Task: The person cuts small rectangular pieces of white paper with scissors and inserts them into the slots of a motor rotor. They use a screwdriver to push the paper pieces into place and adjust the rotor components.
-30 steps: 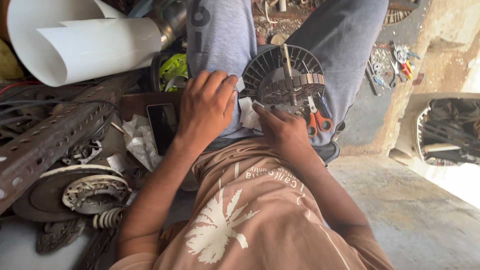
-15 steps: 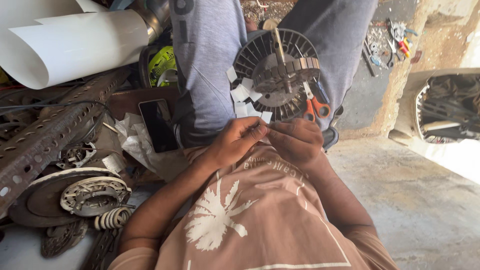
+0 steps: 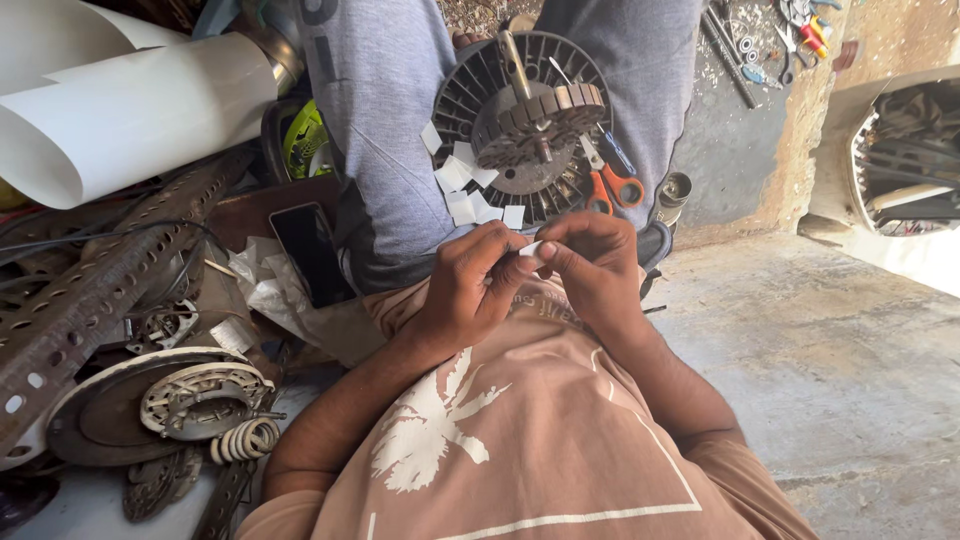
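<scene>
1. At the far left a large roll of white sheet paper (image 3: 120,110) lies across the clutter. Below it are a long perforated rusty metal angle bar (image 3: 90,290) and a round grey motor end plate with a copper-wound stator (image 3: 170,405). They sit pushed aside, away from the hands.
2. A black flat smartphone (image 3: 310,252) rests face up on crumpled white paper just beside the grey-trousered leg (image 3: 390,150), close enough to reach.
3. The left hand (image 3: 470,290) is held just above the lap, its thumb and fingertips closed on one end of a small white paper strip (image 3: 530,249).
4. The strip is the thing in hand: a short, thin, pale slip, stretched between the two hands and mostly hidden by fingers. It is held close to the chest, probably so it can be folded or shaped with fine control.
5. The right hand (image 3: 595,270) pinches the strip's other end, fingers curled shut around it.
6. Just beyond the hands, a round dark slotted fan-motor stator with a central shaft (image 3: 525,125) rests between the legs. Similar white slips (image 3: 465,190) stick out of its slots.
7. Orange-handled scissors (image 3: 612,185) lie touching the stator's right edge, handy for cutting.
</scene>
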